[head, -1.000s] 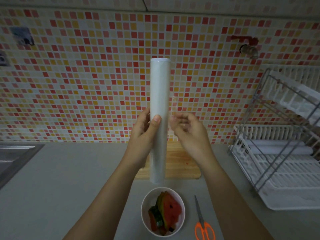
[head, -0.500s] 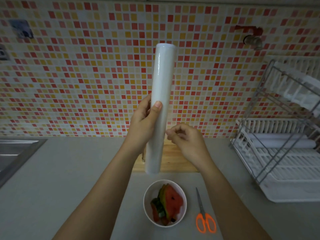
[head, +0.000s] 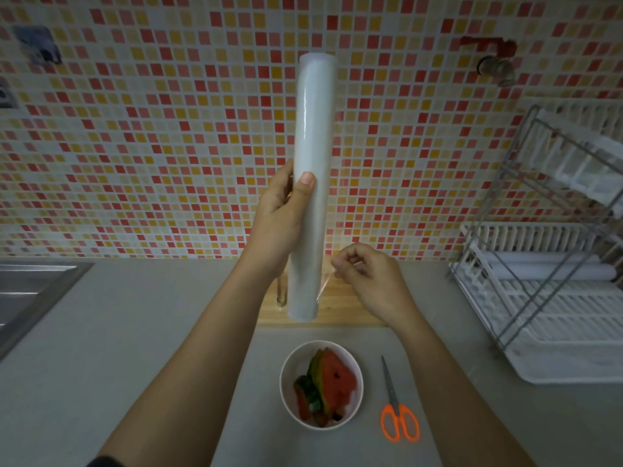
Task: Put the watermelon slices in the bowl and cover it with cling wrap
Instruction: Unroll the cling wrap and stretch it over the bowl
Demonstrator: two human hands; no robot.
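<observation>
Watermelon slices (head: 328, 387) already lie in the uncovered bowl (head: 284, 392) at six o'clock; above, the left hand (head: 276, 224) grips the upright cling wrap roll (head: 313, 129) while the right hand (head: 367, 281) pinches its film edge (head: 325, 281).

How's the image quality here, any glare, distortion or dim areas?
Head view: dim, warm lighting; wide-angle distortion bends the dish rack and tile rows near the edges; a thin glare streak runs down the cling wrap roll; the loose film pinched by the right hand is barely visible.

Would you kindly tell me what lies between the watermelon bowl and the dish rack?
Orange-handled scissors lie between the bowl and the dish rack, seen in the head view.
</observation>
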